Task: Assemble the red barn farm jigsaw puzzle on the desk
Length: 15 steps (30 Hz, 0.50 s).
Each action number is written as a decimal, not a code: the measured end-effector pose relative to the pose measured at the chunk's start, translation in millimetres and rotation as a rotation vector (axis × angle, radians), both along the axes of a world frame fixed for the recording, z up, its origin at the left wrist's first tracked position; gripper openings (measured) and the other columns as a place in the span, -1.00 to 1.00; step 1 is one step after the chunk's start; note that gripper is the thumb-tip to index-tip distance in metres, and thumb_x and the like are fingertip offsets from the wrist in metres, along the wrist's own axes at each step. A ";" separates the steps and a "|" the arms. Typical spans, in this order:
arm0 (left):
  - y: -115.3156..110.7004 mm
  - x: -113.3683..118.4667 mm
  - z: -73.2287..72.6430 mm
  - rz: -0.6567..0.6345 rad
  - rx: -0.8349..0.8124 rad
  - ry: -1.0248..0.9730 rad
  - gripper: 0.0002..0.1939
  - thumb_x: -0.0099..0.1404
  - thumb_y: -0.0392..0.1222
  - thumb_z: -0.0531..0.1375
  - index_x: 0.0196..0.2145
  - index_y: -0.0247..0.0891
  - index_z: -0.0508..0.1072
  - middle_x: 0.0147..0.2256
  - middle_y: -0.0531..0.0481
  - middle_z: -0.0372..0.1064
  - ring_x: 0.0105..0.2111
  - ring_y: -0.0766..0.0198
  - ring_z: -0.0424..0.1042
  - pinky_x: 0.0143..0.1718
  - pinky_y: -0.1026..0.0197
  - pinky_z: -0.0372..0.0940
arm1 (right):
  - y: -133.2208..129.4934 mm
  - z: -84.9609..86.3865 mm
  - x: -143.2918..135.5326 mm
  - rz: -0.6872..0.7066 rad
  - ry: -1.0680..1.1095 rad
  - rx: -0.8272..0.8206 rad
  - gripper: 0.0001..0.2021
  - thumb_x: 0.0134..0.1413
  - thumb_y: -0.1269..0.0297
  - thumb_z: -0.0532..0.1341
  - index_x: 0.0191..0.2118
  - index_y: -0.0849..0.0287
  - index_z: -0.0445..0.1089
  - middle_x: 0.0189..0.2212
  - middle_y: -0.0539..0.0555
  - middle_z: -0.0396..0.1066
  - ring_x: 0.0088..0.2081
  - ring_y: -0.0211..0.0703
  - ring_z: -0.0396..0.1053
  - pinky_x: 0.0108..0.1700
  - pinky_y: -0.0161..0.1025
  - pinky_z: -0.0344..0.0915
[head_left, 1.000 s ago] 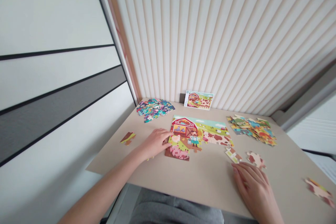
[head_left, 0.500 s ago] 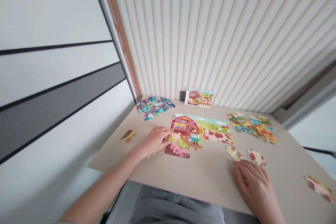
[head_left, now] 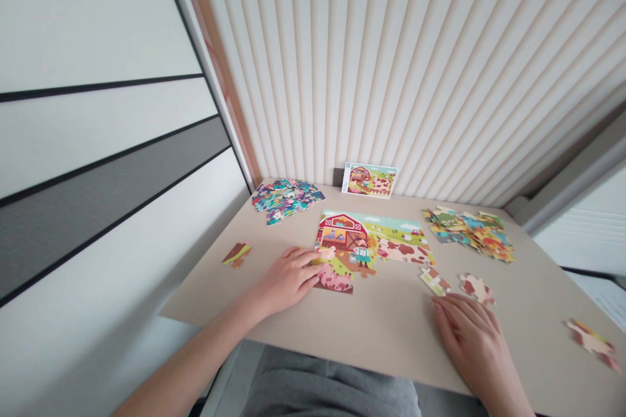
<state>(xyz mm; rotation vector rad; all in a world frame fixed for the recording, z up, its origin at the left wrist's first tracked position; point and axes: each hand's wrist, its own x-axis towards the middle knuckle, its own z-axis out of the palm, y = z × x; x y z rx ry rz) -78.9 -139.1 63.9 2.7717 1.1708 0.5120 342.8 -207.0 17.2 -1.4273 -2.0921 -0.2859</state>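
A partly joined jigsaw puzzle [head_left: 398, 234] of a farm lies in the middle of the table, showing a red barn, a farmer, a pig and a cow. My left hand [head_left: 291, 279] lies at its left edge, fingers stretched over the pieces by the chicken and pig and covering part of them. My right hand [head_left: 469, 335] rests on the table near the front edge, fingers lying loosely together with nothing seen in them. Just beyond its fingertips are a fence puzzle piece [head_left: 435, 281] and a cow-patterned puzzle piece [head_left: 477, 288].
A picture card [head_left: 370, 180] of the farm leans at the back. Blue-purple puzzle pieces [head_left: 288, 198] are heaped back left, yellow-green puzzle pieces [head_left: 472, 232] back right. Single pieces lie left [head_left: 237, 255] and far right [head_left: 593, 344]. A ribbed panel [head_left: 372, 65] stands behind the table [head_left: 381, 326].
My left hand has shifted slightly down, its fingers going from bent at the puzzle's edge to laid flatter across it. My right hand stays in place. The view has tilted slightly.
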 end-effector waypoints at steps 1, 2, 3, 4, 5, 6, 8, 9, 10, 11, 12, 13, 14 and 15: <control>-0.4 0.3 -0.8 0.007 0.005 -0.005 -0.67 0.52 -0.19 0.06 0.14 -0.03 0.48 0.21 -0.02 0.38 0.18 0.13 0.37 0.26 -0.06 0.22 | -0.2 0.9 -0.7 -0.002 0.001 -0.001 -0.78 0.33 0.13 0.19 -0.08 0.07 0.52 -0.11 0.12 0.55 0.01 0.10 0.45 0.09 0.03 0.26; -0.4 0.8 -1.7 0.010 0.010 -0.011 -0.67 0.52 -0.19 0.07 0.13 -0.04 0.50 0.20 -0.02 0.39 0.18 0.13 0.37 0.27 -0.07 0.22 | -0.4 1.8 -1.3 -0.002 0.000 -0.003 -0.78 0.33 0.13 0.18 -0.08 0.07 0.52 -0.11 0.12 0.55 0.01 0.10 0.45 0.09 0.03 0.26; 0.0 1.7 -2.6 0.007 0.015 -0.016 -0.68 0.51 -0.20 0.07 0.12 -0.05 0.50 0.20 -0.02 0.39 0.20 0.12 0.36 0.28 -0.07 0.20 | -0.5 2.5 -1.8 -0.002 0.000 -0.003 -0.78 0.33 0.13 0.18 -0.08 0.07 0.52 -0.11 0.12 0.55 0.01 0.10 0.45 0.09 0.03 0.27; 0.5 2.8 -3.6 -0.003 0.019 -0.020 -0.68 0.51 -0.21 0.07 0.11 -0.06 0.51 0.22 -0.03 0.37 0.22 0.12 0.34 0.31 -0.08 0.19 | -0.7 3.1 -2.3 -0.003 -0.002 -0.005 -0.77 0.33 0.12 0.18 -0.08 0.07 0.52 -0.10 0.12 0.55 0.01 0.10 0.45 0.09 0.03 0.27; 1.2 3.9 -4.7 -0.015 0.023 -0.025 -0.68 0.51 -0.22 0.07 0.11 -0.07 0.50 0.24 -0.03 0.35 0.24 0.13 0.32 0.33 -0.08 0.16 | -0.9 3.5 -2.6 -0.005 -0.003 -0.007 -0.78 0.33 0.12 0.18 -0.08 0.07 0.52 -0.10 0.12 0.55 0.01 0.10 0.45 0.09 0.02 0.27; 1.8 4.9 -5.8 -0.029 0.025 -0.030 -0.67 0.51 -0.24 0.06 0.13 -0.09 0.48 0.26 -0.04 0.33 0.26 0.13 0.30 0.35 -0.08 0.15 | -1.1 3.7 -2.9 -0.006 -0.004 -0.010 -0.78 0.33 0.12 0.18 -0.08 0.07 0.52 -0.10 0.12 0.55 0.01 0.10 0.44 0.09 0.02 0.27; 2.7 6.4 -8.0 -0.050 0.020 -0.040 -0.63 0.50 -0.26 0.06 0.19 -0.12 0.43 0.28 -0.05 0.30 0.28 0.14 0.28 0.36 -0.06 0.14 | -1.3 3.4 -3.3 -0.010 -0.006 -0.016 -0.78 0.34 0.12 0.18 -0.07 0.07 0.51 -0.09 0.12 0.55 0.02 0.09 0.44 0.08 0.02 0.27; 3.0 6.7 -8.9 -0.052 0.013 -0.042 -0.61 0.49 -0.26 0.06 0.22 -0.13 0.40 0.28 -0.06 0.30 0.28 0.15 0.28 0.36 -0.05 0.14 | -1.4 3.2 -3.4 -0.014 -0.006 -0.017 -0.78 0.34 0.13 0.18 -0.07 0.07 0.51 -0.09 0.11 0.55 0.02 0.09 0.44 0.08 0.02 0.27; 3.2 6.8 -9.7 -0.050 0.004 -0.041 -0.59 0.49 -0.26 0.06 0.24 -0.14 0.37 0.28 -0.07 0.30 0.28 0.14 0.28 0.36 -0.05 0.16 | -1.4 2.9 -3.6 -0.017 -0.005 -0.019 -0.78 0.34 0.13 0.18 -0.06 0.07 0.51 -0.08 0.11 0.55 0.02 0.09 0.44 0.08 0.02 0.27; 3.2 6.7 -10.4 -0.042 -0.004 -0.039 -0.57 0.49 -0.26 0.06 0.26 -0.13 0.34 0.28 -0.08 0.30 0.27 0.13 0.28 0.35 -0.05 0.17 | -1.4 2.7 -3.8 -0.019 -0.005 -0.019 -0.79 0.34 0.13 0.19 -0.06 0.07 0.50 -0.08 0.11 0.55 0.02 0.09 0.44 0.09 0.02 0.27; 3.3 6.5 -10.9 -0.031 -0.010 -0.036 -0.55 0.48 -0.26 0.06 0.29 -0.13 0.31 0.28 -0.09 0.29 0.28 0.12 0.28 0.35 -0.07 0.17 | -1.4 2.6 -4.0 -0.020 -0.005 -0.021 -0.79 0.34 0.14 0.19 -0.06 0.07 0.51 -0.08 0.11 0.54 0.02 0.09 0.43 0.09 0.02 0.27; 3.6 6.3 -11.5 -0.020 -0.012 -0.035 -0.51 0.47 -0.26 0.06 0.32 -0.12 0.26 0.29 -0.10 0.27 0.29 0.09 0.26 0.36 -0.09 0.16 | -1.4 2.8 -4.3 -0.021 -0.004 -0.023 -0.79 0.34 0.14 0.18 -0.06 0.07 0.51 -0.08 0.11 0.54 0.02 0.09 0.43 0.09 0.03 0.27; 4.0 6.1 -12.1 -0.011 -0.012 -0.034 -0.47 0.46 -0.26 0.06 0.35 -0.12 0.21 0.31 -0.12 0.23 0.31 0.06 0.23 0.36 -0.12 0.14 | -1.5 3.1 -4.6 -0.021 -0.004 -0.026 -0.79 0.35 0.14 0.18 -0.07 0.06 0.51 -0.08 0.12 0.54 0.02 0.10 0.43 0.09 0.03 0.28; 4.7 5.9 -12.7 -0.007 -0.010 -0.034 -0.43 0.45 -0.26 0.06 0.38 -0.12 0.15 0.33 -0.14 0.19 0.33 0.04 0.19 0.37 -0.14 0.12 | -1.7 3.6 -5.1 -0.021 -0.003 -0.029 -0.79 0.35 0.14 0.18 -0.07 0.06 0.51 -0.08 0.12 0.55 0.02 0.10 0.43 0.09 0.03 0.28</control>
